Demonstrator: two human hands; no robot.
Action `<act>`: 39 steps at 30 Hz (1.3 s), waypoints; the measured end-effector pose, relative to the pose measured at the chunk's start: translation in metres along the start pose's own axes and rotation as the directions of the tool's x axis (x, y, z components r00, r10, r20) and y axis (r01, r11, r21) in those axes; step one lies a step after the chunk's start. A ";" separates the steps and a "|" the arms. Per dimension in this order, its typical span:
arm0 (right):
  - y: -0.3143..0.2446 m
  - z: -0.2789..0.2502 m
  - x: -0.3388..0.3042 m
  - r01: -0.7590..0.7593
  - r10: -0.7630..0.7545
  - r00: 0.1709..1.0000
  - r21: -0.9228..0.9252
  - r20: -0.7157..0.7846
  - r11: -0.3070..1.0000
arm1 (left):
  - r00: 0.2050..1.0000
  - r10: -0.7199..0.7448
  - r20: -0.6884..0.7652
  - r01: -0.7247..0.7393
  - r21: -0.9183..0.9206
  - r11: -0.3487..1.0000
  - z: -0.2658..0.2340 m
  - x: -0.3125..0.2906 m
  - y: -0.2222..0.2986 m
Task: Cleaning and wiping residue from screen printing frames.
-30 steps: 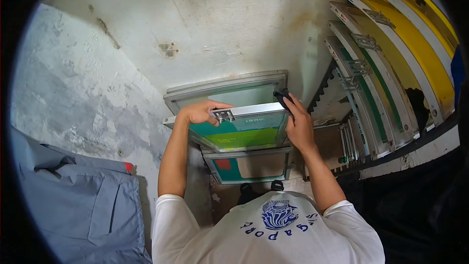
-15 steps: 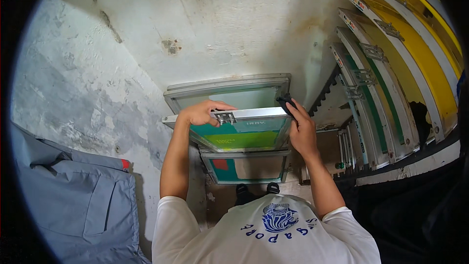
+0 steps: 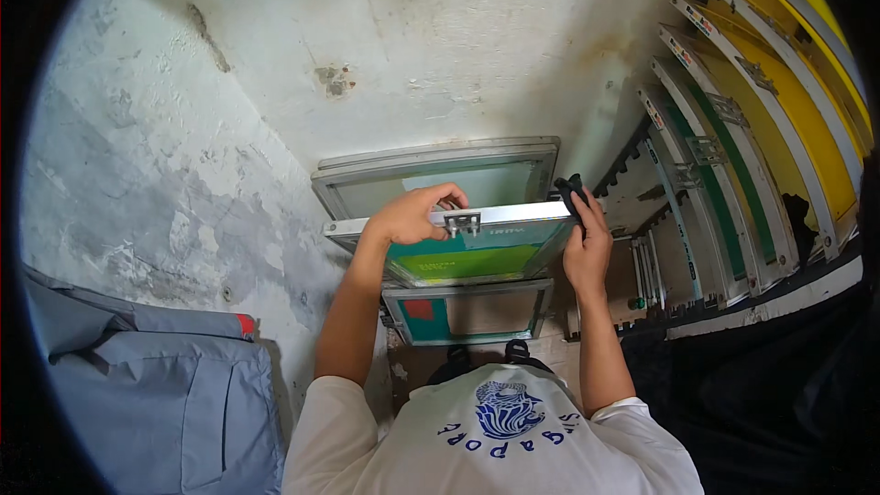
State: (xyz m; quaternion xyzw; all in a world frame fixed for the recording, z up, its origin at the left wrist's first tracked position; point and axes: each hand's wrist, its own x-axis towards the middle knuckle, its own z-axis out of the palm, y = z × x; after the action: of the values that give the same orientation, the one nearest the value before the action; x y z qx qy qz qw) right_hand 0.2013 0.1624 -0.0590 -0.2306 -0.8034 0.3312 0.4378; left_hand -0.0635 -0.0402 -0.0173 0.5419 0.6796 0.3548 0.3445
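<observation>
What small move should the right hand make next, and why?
Perhaps the right hand should slide the black cloth left along the top rail of the framed screen, because it holds the cloth at the rail's right end and the left hand grips the rail beside the metal bracket.

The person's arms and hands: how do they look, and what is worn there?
Short white sleeves, part of a white shirt with a blue print on it, leave the forearms bare. The left hand and right hand wear no gloves; no watch or bracelet is visible.
</observation>
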 end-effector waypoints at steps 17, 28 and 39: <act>-0.049 0.030 -0.028 -0.078 0.068 0.990 0.073 0.122 0.994 | 0.985 0.042 0.166 -0.084 0.253 0.964 0.013 0.032 0.001; -0.032 0.015 -0.013 -0.038 0.041 0.999 -0.099 0.029 0.994 | 0.981 0.096 0.166 -0.140 0.278 0.950 0.006 0.024 0.010; -0.006 0.001 -0.012 -0.103 0.088 0.989 -0.126 -0.117 0.987 | 0.979 0.117 0.164 -0.144 0.165 0.976 0.003 0.009 0.006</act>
State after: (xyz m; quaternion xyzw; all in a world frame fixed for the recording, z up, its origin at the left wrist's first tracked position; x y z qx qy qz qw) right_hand 0.2057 0.1502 -0.0620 -0.3154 -0.7857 0.2849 0.4495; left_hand -0.0593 -0.0305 -0.0147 0.6396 0.6425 0.2723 0.3222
